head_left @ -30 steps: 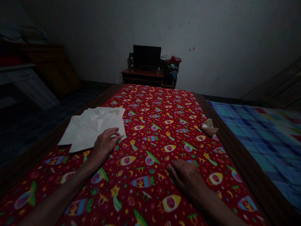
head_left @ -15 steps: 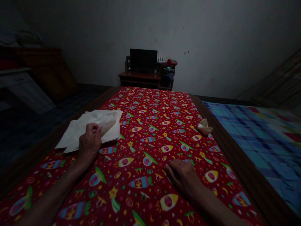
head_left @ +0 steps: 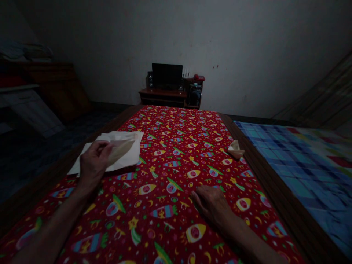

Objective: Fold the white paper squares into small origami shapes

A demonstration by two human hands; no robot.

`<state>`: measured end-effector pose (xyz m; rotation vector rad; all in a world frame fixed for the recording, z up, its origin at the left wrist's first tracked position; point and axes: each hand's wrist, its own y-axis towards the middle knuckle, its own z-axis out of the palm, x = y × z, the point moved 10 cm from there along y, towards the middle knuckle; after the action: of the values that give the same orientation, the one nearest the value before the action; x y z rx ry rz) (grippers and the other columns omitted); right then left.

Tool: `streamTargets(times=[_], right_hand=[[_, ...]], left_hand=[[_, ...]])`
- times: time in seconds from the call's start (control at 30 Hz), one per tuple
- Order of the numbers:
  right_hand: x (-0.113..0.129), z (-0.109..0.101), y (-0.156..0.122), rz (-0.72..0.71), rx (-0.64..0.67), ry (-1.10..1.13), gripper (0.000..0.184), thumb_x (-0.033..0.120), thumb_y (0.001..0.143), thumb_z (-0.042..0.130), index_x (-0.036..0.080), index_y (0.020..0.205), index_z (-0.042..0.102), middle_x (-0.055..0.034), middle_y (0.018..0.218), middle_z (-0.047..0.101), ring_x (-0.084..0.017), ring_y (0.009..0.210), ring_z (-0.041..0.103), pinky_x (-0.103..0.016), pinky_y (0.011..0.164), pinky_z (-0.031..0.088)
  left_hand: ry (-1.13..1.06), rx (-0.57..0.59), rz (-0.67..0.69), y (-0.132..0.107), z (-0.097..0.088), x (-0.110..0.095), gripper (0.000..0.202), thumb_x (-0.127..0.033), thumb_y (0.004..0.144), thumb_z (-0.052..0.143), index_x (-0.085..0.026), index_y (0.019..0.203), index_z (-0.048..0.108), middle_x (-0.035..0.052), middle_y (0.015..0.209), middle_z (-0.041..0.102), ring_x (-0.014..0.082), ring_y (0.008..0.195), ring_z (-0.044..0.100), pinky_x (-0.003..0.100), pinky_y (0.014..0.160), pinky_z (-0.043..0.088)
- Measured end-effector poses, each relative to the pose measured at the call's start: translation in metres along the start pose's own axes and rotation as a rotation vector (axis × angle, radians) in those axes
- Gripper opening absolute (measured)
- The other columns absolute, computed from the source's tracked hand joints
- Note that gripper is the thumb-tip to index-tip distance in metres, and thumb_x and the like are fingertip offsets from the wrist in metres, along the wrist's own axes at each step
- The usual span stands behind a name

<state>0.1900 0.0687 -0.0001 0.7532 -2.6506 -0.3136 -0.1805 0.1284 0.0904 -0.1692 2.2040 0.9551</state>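
**Raised sheet could drag its neighbours along**

Your likeliest trouble is at 8 to 9 o'clock from the middle of the view, where the top sheet [head_left: 121,151] curls up off the paper stack [head_left: 129,159]. If another sheet clings beneath it, the pile could skew; too tight or sharp a pull could crease or tear the thin paper. The stack lies near the table's left edge, so a hard drag that way might push sheets over.

Your left hand [head_left: 94,161] bends over the stack, thumb and fingers pressed together, seemingly pinching the turned-up edge; dim light blurs the exact contact. Your right hand [head_left: 213,205], at 5 o'clock, rests on the red cloth [head_left: 167,179], fingers curled; you cannot tell whether anything is under them. A folded paper piece [head_left: 235,151] sits apart, towards 3 o'clock.
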Motion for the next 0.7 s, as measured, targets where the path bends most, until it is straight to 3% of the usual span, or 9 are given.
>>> streamTargets(times=[0.13,0.23,0.33,0.4,0.43,0.5,0.53,0.6,0.7], right_hand=[[0.001,-0.001,0.001,0.016,0.011,0.011,0.033,0.03,0.094,0.039,0.018,0.065,0.048,-0.0006,0.061,0.054,-0.011,0.054,0.047,-0.026,0.055,0.026],[0.001,-0.002,0.0,0.045,0.032,0.052,0.033,0.031,0.093,0.039,0.018,0.064,0.049,-0.0011,0.062,0.055,-0.011,0.054,0.048,-0.026,0.055,0.029],[-0.009,-0.003,0.0,0.113,0.022,0.194,0.031,0.032,0.094,0.039,0.018,0.07,0.054,-0.002,0.065,0.059,-0.013,0.057,0.053,-0.025,0.056,0.036],[-0.024,-0.009,0.001,0.179,-0.057,0.347,0.022,0.033,0.093,0.042,0.02,0.094,0.059,-0.0034,0.078,0.064,-0.015,0.068,0.06,-0.025,0.062,0.044],[-0.033,-0.014,0.0,0.208,-0.117,0.416,0.025,0.033,0.092,0.045,0.021,0.111,0.055,-0.0046,0.088,0.066,-0.016,0.077,0.062,-0.026,0.067,0.047],[-0.051,-0.026,-0.003,0.241,-0.242,0.47,0.051,0.033,0.087,0.052,0.023,0.135,0.035,-0.0083,0.109,0.063,-0.019,0.093,0.062,-0.031,0.078,0.05],[-0.057,-0.032,-0.006,0.238,-0.292,0.46,0.062,0.033,0.085,0.054,0.024,0.141,0.026,-0.0108,0.119,0.058,-0.02,0.099,0.061,-0.033,0.081,0.051],[-0.061,-0.041,-0.012,0.194,-0.339,0.394,0.074,0.032,0.085,0.055,0.025,0.146,0.013,-0.0147,0.134,0.046,-0.023,0.107,0.058,-0.037,0.083,0.052],[-0.048,-0.046,-0.022,0.045,-0.304,0.222,0.072,0.03,0.085,0.054,0.025,0.146,0.015,-0.0164,0.141,0.037,-0.028,0.121,0.047,-0.045,0.095,0.046]], left_hand=[[-0.082,-0.244,0.062,0.017,-0.033,-0.022,0.025,-0.039,0.078,0.056,-0.018,0.091,0.059,0.0001,0.078,0.061,0.0153,0.07,0.06,0.031,0.059,0.044],[-0.185,-0.203,0.11,0.012,-0.022,-0.054,0.02,-0.038,0.082,0.055,-0.021,0.091,0.058,-0.0014,0.081,0.061,0.0123,0.071,0.059,0.028,0.063,0.048],[-0.356,-0.012,0.213,-0.02,0.014,-0.099,0.014,-0.033,0.083,0.056,-0.019,0.086,0.057,-0.0014,0.078,0.064,0.0123,0.073,0.062,0.027,0.066,0.051],[-0.419,0.18,0.296,-0.05,0.046,-0.128,0.011,-0.03,0.084,0.057,-0.019,0.082,0.059,0.0,0.08,0.068,0.0133,0.075,0.066,0.026,0.071,0.054],[-0.527,0.365,0.403,-0.071,0.065,-0.149,0.011,-0.027,0.087,0.052,-0.018,0.086,0.059,0.0027,0.085,0.07,0.0141,0.079,0.067,0.027,0.075,0.054],[-0.637,0.689,0.631,-0.118,0.089,-0.181,0.014,-0.023,0.088,0.05,-0.017,0.095,0.06,0.0089,0.1,0.069,0.0176,0.095,0.066,0.03,0.085,0.052],[-0.642,0.771,0.745,-0.137,0.093,-0.189,0.016,-0.021,0.088,0.048,-0.017,0.098,0.06,0.0104,0.103,0.069,0.0182,0.099,0.065,0.032,0.091,0.05],[-0.605,0.874,0.846,-0.162,0.099,-0.192,0.02,-0.019,0.09,0.045,-0.017,0.104,0.058,0.0123,0.105,0.068,0.0191,0.105,0.062,0.034,0.097,0.045],[-0.555,0.964,0.822,-0.176,0.108,-0.178,0.024,-0.019,0.092,0.04,-0.018,0.111,0.055,0.0116,0.107,0.068,0.0188,0.111,0.059,0.036,0.101,0.041]])
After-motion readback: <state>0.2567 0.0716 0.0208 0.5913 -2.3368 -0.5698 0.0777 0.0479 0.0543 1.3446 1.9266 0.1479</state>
